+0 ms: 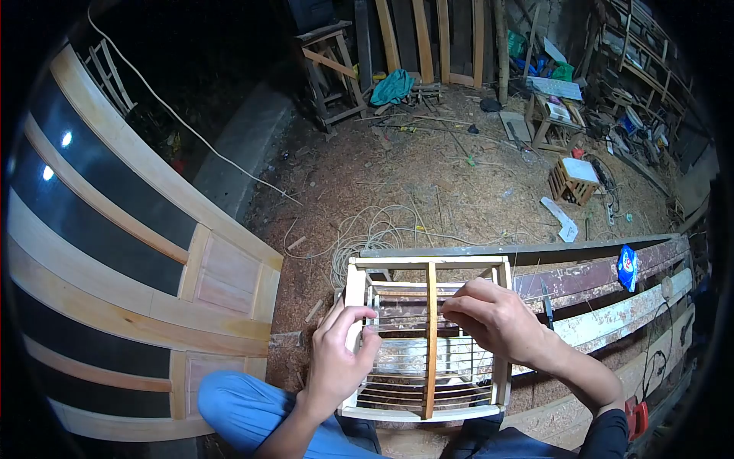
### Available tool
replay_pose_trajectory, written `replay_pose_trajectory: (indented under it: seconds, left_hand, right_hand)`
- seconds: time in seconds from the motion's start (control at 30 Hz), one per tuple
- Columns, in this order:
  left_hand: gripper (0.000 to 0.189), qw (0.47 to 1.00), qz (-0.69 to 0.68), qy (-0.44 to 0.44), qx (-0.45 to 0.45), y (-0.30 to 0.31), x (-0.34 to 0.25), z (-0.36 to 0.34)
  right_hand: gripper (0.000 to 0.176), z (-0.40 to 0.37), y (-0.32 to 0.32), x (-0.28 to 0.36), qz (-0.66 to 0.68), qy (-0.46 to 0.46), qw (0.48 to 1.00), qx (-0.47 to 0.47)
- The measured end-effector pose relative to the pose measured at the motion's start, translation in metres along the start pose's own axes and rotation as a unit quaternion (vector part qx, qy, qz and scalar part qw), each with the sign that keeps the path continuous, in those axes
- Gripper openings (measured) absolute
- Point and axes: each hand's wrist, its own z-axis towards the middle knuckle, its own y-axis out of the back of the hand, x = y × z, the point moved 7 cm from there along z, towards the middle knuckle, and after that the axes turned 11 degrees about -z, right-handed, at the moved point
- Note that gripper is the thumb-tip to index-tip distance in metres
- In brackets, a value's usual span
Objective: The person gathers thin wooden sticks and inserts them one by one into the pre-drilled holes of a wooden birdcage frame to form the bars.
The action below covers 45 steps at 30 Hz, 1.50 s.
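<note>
A wooden frame [430, 344] with thin rods across it and an orange-brown middle bar stands in front of me, over my lap. My left hand [344, 348] is at its left side, thumb and index finger bent close to the ends of the rods, with a gap between their tips. On the right, my right hand [489, 317] is closed in a pinch beside the middle bar, near one of the upper rods. What lies between its fingertips is too small to make out.
Wooden door panels [222, 283] lean at the left. A slatted bench [612, 321] holds a knife [547, 302] and a blue packet [627, 268]. Coiled cable [375, 233] lies on the ground beyond. A small crate [573, 181] and a red tool [636, 418] are at the right.
</note>
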Motion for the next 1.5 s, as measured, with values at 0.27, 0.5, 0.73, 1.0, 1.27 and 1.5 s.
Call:
replay_pose_trajectory:
  seconds: [0.27, 0.5, 0.73, 1.0, 1.27, 1.5]
  left_hand:
    - [0.018, 1.000, 0.002, -0.004, -0.011, -0.0004, -0.0030, 0.0015]
    - [0.013, 0.999, -0.018, 0.028, -0.031, 0.0023, -0.0018, 0.0003]
    - [0.011, 1.000, 0.001, -0.014, -0.005, -0.0004, -0.0043, 0.0006]
    - [0.012, 1.000, 0.002, -0.011, -0.002, -0.0012, -0.0045, 0.0006]
    - [0.017, 1.000, 0.007, 0.008, -0.004, -0.0016, -0.0024, 0.0010]
    - [0.016, 1.000, 0.013, 0.023, -0.008, -0.0010, -0.0041, 0.0009]
  right_hand:
    - [0.019, -0.0004, -0.0042, -0.0029, 0.024, -0.016, 1.000, -0.006]
    - [0.019, -0.0002, -0.0027, -0.0027, 0.027, -0.016, 1.000, 0.002]
    - [0.017, -0.0015, -0.0035, -0.0026, 0.032, -0.016, 0.999, -0.003]
    - [0.019, -0.0006, -0.0027, -0.0017, 0.030, -0.016, 0.999, -0.006]
    - [0.019, 0.0007, -0.0018, -0.0027, 0.035, -0.024, 0.999, 0.010]
    - [0.017, 0.0023, -0.0045, -0.0029, 0.067, -0.037, 0.997, 0.026]
